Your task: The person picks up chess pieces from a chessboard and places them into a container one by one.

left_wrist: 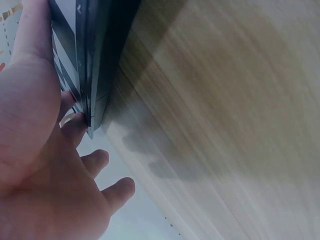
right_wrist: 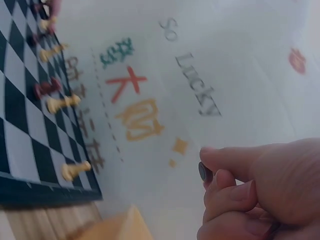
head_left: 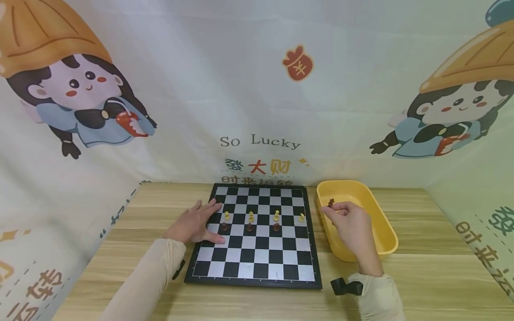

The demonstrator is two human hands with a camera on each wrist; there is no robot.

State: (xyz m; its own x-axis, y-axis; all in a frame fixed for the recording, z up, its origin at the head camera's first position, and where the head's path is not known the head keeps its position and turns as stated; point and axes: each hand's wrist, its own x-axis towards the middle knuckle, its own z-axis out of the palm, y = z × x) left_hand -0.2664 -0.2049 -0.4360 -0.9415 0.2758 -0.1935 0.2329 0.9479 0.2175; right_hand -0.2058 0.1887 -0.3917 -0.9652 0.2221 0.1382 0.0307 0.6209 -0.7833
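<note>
Over the left rim of the yellow bin, my right hand (head_left: pixel 353 225) pinches a dark brown chess piece (head_left: pixel 331 203) between thumb and fingers. In the right wrist view only the round base of that piece shows. My left hand (head_left: pixel 194 223) rests at the left edge of the chessboard (head_left: pixel 261 283), fingers spread and thumb over the squares. On the board, several light yellow pieces stand in a row, among them a yellow knight (head_left: pixel 301 217) at the right end. Nearer to me stand three dark brown pieces, one of them a brown chess piece (head_left: pixel 276 227).
A yellow plastic bin (head_left: pixel 385 223) stands on the wooden table (head_left: pixel 425 276), right of the board. Behind the table hangs a printed cloth (head_left: pixel 225 89) with cartoon figures and lettering, which also covers both sides.
</note>
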